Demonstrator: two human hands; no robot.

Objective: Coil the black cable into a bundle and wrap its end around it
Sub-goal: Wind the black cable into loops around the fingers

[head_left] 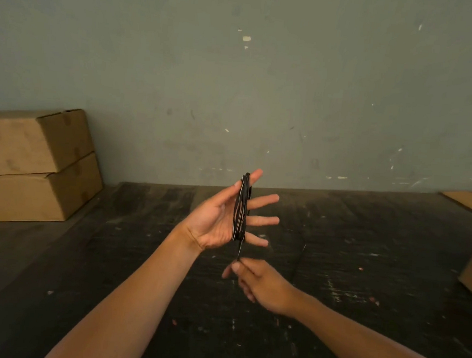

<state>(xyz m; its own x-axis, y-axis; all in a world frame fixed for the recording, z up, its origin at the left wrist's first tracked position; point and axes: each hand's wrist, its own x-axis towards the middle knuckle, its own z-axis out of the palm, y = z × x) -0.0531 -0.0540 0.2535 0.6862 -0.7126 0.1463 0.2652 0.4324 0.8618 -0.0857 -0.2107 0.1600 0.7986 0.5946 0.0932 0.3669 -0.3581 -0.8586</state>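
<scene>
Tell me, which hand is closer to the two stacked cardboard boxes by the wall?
The left hand. The stacked cardboard boxes sit far off to its left, and it holds the coiled black cable upright. The right hand is lower and farther right, pinching the cable's loose end.

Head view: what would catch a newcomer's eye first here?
The black cable stands out at centre, looped several times around the spread fingers of the raised left hand. Just below, the right hand pinches the strand hanging from the loops. Two stacked boxes sit at far left against the wall.
</scene>
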